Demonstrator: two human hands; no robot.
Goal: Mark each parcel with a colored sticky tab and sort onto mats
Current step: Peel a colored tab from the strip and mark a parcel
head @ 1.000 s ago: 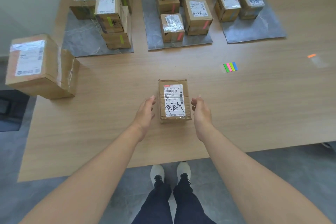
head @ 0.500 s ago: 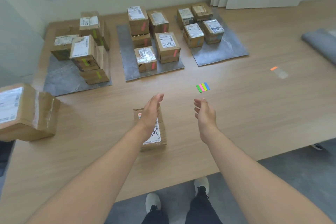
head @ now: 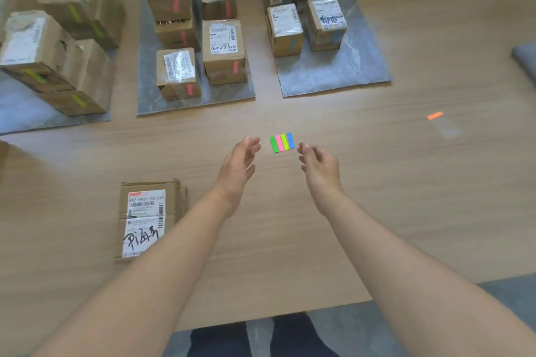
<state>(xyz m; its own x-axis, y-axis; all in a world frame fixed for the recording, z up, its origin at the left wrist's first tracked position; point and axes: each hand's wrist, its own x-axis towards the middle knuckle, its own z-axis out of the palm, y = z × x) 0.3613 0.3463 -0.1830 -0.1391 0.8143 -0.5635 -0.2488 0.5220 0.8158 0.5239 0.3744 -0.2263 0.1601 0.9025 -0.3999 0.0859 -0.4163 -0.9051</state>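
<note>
Sticky tabs (head: pixel 282 142), four strips side by side (green, pink, yellow-green, blue), are lying flat on the table (head: pixel 377 188), right between the two hands. The left hand (head: pixel 237 166) has its fingertips (head: pixel 253 142) just left of the green strip, and the right hand (head: pixel 320 168) sits just right of the blue one. Neither touches them. Both hands are loosely curled and holding nothing. The parcel (head: pixel 145 220) lies label-up by the left forearm, well apart from the tabs.

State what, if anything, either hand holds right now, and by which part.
Nothing is held. The left hand and right hand hover open either side of the green, pink, yellow and blue sticky tabs, apart from them.
</note>
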